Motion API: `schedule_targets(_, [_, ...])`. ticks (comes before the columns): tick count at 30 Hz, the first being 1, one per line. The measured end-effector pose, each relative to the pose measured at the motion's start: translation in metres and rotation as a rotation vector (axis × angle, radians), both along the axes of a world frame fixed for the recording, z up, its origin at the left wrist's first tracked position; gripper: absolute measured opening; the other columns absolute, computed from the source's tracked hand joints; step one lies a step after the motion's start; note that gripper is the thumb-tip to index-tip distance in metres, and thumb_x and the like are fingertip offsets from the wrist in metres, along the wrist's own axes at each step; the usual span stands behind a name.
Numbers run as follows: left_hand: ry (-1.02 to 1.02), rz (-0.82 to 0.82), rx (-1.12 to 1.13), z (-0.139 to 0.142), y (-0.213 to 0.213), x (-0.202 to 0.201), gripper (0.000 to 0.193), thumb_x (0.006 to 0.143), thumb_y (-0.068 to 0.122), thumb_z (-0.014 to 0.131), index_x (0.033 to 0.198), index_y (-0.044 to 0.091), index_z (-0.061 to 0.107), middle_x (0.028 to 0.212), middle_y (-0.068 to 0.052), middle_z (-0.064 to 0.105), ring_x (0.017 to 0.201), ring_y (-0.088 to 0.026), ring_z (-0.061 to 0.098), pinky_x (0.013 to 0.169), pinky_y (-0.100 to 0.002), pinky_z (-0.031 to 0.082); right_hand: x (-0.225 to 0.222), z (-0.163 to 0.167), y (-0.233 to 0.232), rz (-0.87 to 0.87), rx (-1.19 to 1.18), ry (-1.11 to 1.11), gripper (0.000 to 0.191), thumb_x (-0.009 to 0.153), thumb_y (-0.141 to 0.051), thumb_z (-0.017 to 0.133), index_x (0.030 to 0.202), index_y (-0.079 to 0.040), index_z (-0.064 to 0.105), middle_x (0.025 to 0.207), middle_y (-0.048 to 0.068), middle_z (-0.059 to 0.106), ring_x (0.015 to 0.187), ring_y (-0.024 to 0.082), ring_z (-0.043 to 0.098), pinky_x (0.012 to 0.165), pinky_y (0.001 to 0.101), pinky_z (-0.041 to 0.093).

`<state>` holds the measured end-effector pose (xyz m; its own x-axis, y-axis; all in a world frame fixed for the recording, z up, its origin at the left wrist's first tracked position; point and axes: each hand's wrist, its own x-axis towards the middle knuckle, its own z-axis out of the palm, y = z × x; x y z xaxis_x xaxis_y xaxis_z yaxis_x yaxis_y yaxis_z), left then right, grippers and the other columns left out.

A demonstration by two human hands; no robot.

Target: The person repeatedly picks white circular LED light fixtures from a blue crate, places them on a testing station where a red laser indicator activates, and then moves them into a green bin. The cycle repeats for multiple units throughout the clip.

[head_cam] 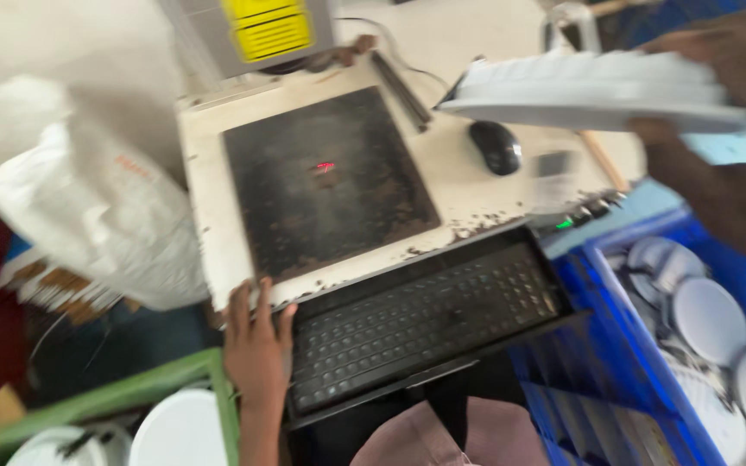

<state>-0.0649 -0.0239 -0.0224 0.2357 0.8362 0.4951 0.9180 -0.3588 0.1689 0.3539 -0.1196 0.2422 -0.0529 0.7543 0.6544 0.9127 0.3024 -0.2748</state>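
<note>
At the worktable (218,259), right hand (736,60) grips white plates (589,91).

Yellow rectangular label (268,28) on the grey machine (top); white sack (88,207) left.

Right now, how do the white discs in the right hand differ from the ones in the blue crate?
The stack of white discs is held in the air by the right hand, neatly piled and roughly level; the loose white discs lie in the blue crate, scattered and tilted against each other. The stack is motion-blurred; the crate's discs show their round faces. Both look white and round. The left hand rests on the work table's edge.
</note>
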Motion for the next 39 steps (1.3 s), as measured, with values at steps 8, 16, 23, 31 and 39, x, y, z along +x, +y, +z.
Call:
schedule_targets(8, [-0.282, -0.025, -0.085, 0.004, 0.002, -0.010, 0.049, 0.096, 0.044, 0.066, 0.131, 0.010, 0.066, 0.143, -0.013, 0.062, 0.137, -0.036, 0.056, 0.107, -0.047, 0.050, -0.083, -0.115, 0.094, 0.296, 0.263, -0.641, 0.034, 0.080, -0.014, 0.084, 0.103, -0.014, 0.060, 0.118, 0.008, 0.069, 0.096, 0.023, 0.059, 0.079, 0.0362, 0.047])
schedule_targets(16, [-0.426, -0.070, -0.253, 0.023, 0.024, 0.026, 0.053, 0.098, 0.050, 0.059, 0.130, 0.008, 0.067, 0.140, -0.020, 0.061, 0.135, -0.036, 0.055, 0.111, -0.048, 0.045, -0.156, -0.250, 0.157, 0.033, 0.131, -0.611, 0.046, 0.087, -0.014, 0.072, 0.130, 0.003, 0.062, 0.120, 0.017, 0.067, 0.109, 0.029, 0.059, 0.084, 0.0468, 0.055])
schedule_targets(23, [-0.289, -0.206, -0.229, 0.018, 0.052, 0.081, 0.088, 0.101, 0.063, 0.044, 0.146, -0.012, 0.050, 0.140, -0.029, 0.058, 0.139, -0.039, 0.052, 0.123, -0.057, 0.032, -0.157, -0.254, 0.195, 0.259, -0.003, -0.079, 0.042, 0.089, -0.008, 0.067, 0.131, -0.003, 0.064, 0.125, 0.014, 0.071, 0.114, 0.030, 0.065, 0.096, 0.0462, 0.054])
schedule_targets(31, [-0.139, -0.132, -0.136, -0.012, 0.060, 0.122, 0.092, 0.098, 0.066, 0.043, 0.137, -0.017, 0.048, 0.144, -0.038, 0.050, 0.145, -0.048, 0.042, 0.123, -0.058, 0.028, -0.100, -0.266, 0.208, 0.217, -0.077, 0.137, 0.033, 0.103, -0.009, 0.060, 0.134, -0.002, 0.065, 0.147, 0.019, 0.060, 0.129, 0.041, 0.058, 0.107, 0.0481, 0.049])
schedule_targets(39, [-0.018, -0.011, -0.058, -0.027, 0.151, 0.082, 0.072, 0.108, 0.048, 0.047, 0.145, -0.013, 0.046, 0.149, -0.034, 0.048, 0.149, -0.048, 0.035, 0.125, -0.062, 0.020, -0.091, -0.272, 0.206, 0.194, -0.299, 0.331, 0.069, 0.081, -0.031, 0.084, 0.142, -0.010, 0.059, 0.145, 0.015, 0.060, 0.125, 0.033, 0.062, 0.108, 0.0423, 0.052])
